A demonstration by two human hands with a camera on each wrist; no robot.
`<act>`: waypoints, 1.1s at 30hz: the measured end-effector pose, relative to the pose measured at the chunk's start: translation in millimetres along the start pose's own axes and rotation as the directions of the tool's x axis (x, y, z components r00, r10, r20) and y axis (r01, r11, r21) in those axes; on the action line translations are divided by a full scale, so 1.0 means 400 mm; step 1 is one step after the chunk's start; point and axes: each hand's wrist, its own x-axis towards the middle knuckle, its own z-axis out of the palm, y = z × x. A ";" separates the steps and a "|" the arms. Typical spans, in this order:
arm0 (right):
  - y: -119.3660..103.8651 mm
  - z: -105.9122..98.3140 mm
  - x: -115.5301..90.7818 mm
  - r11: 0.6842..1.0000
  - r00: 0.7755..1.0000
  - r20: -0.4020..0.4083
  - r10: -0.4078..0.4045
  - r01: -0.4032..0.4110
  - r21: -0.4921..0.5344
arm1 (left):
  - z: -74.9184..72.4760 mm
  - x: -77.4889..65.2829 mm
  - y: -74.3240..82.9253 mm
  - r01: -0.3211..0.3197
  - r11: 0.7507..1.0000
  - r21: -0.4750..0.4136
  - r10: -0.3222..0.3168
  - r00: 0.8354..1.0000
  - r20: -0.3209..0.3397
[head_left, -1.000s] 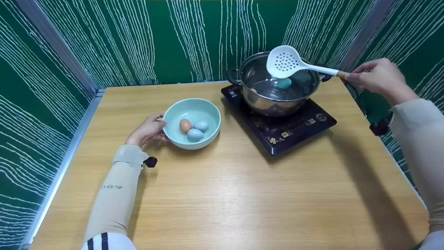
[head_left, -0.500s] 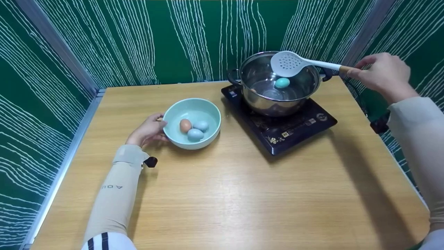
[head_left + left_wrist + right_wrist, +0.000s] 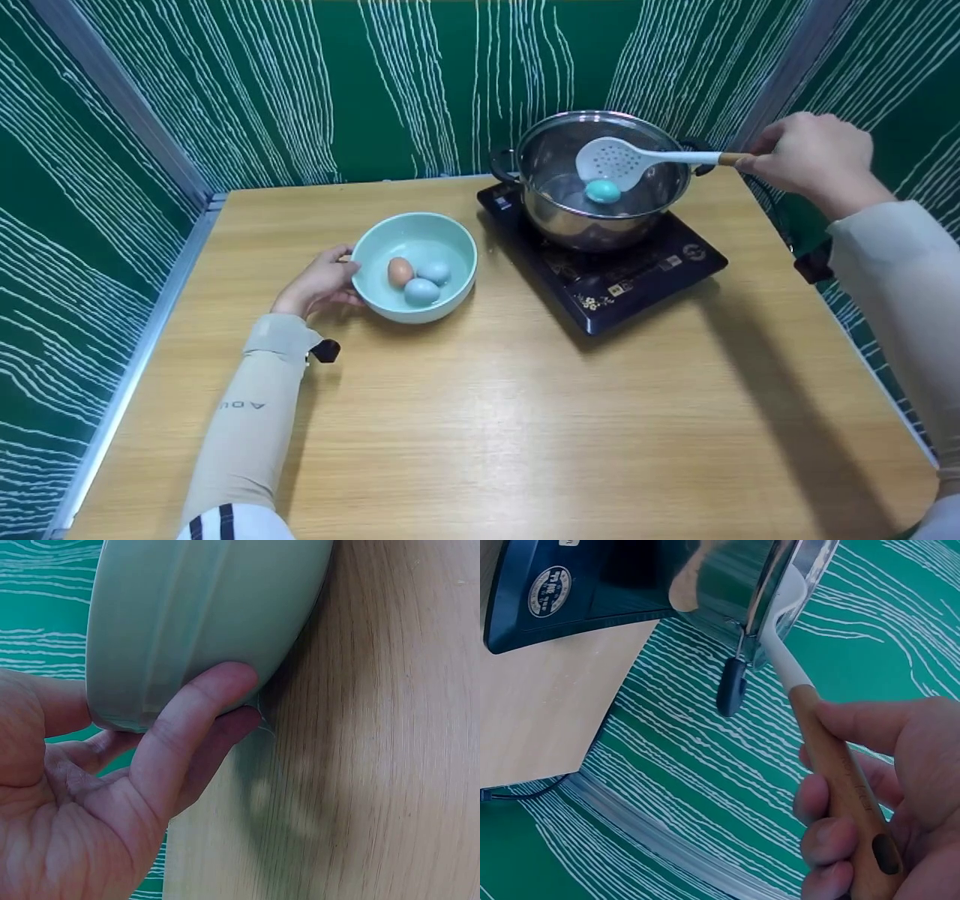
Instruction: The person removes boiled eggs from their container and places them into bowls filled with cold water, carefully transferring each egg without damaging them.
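My left hand [image 3: 322,281] grips the left side of a pale mint bowl [image 3: 416,225], thumb near the rim and fingers against its outer wall and underside, as the left wrist view [image 3: 127,765] shows close up. One brown egg [image 3: 400,272] and two pale blue eggs [image 3: 422,292] lie together in the bowl. My right hand [image 3: 814,154] holds a white slotted skimmer [image 3: 611,159] by its wooden handle [image 3: 840,772]. The skimmer's perforated head dips inside a steel pot [image 3: 592,231], right behind a turquoise egg [image 3: 602,191] that it partly overlaps.
The pot stands on a black induction cooker [image 3: 637,277] at the back right of the wooden table [image 3: 480,420]. Its black side handles [image 3: 504,165] stick out left and right. A cable [image 3: 551,789] runs by the table's right edge. Green patterned panels [image 3: 450,82] enclose the back and sides.
The skimmer head has come down from above the pot's rim to inside it, and my right hand has shifted slightly left. The turquoise egg has moved toward the pot's front. My left hand stays put.
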 end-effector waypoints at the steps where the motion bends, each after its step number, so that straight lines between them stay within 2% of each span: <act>1: -0.002 -0.003 0.002 1.000 1.000 0.013 -0.005 0.005 -0.001 | 0.000 0.000 0.000 -0.001 1.000 -0.001 0.001 1.000 0.004; 8: -0.016 -0.025 0.006 0.997 0.996 0.073 -0.046 0.050 -0.055 | -0.002 -0.006 0.005 0.014 1.000 0.006 -0.014 1.000 -0.001; 16: -0.034 -0.045 0.008 0.996 0.984 0.166 -0.070 0.077 -0.034 | -0.005 -0.006 0.006 0.023 1.000 0.009 -0.023 1.000 -0.003; 26: -0.075 -0.069 0.043 0.992 0.929 0.354 -0.111 0.081 0.099 | 0.001 0.004 -0.001 0.000 1.000 -0.002 0.000 1.000 0.014; 33: -0.092 -0.067 0.058 0.990 0.897 0.427 -0.113 0.063 0.129 | -0.005 -0.003 0.002 0.013 1.000 0.017 -0.013 1.000 0.004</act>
